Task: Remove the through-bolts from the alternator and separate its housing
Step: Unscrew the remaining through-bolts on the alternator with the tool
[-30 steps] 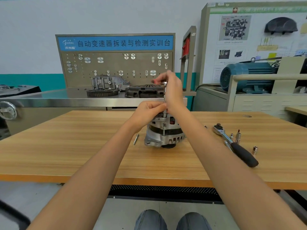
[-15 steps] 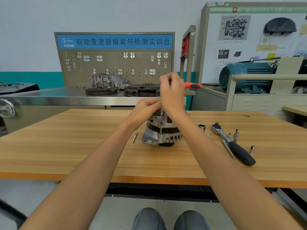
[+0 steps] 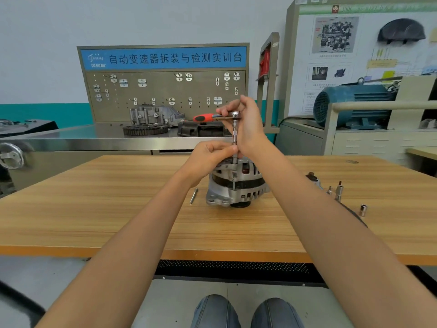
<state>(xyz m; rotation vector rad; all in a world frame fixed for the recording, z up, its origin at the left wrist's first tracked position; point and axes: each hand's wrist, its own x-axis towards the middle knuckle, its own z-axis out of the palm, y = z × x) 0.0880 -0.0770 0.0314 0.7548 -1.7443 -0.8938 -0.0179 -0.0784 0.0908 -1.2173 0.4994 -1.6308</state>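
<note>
A silver alternator (image 3: 236, 185) stands upright on the wooden table (image 3: 118, 221). A small ratchet with a red and black handle (image 3: 203, 117) sits on a vertical extension bar (image 3: 234, 138) that reaches down to the alternator's top edge. My right hand (image 3: 248, 129) grips the ratchet at its head, with the handle pointing left. My left hand (image 3: 210, 155) pinches the lower end of the extension bar just above the housing. One loose through-bolt (image 3: 194, 195) lies on the table left of the alternator.
A larger ratchet with a black handle (image 3: 314, 179) lies right of the alternator, mostly hidden by my right forearm. Sockets and bits (image 3: 338, 191) stand near it, one socket (image 3: 363, 209) further right. A steel bench (image 3: 94, 138) with gearbox parts stands behind the table.
The ratchet handle has swung from pointing right to pointing left. My right hand rose with the ratchet head. My left hand stays at the base of the extension bar.
</note>
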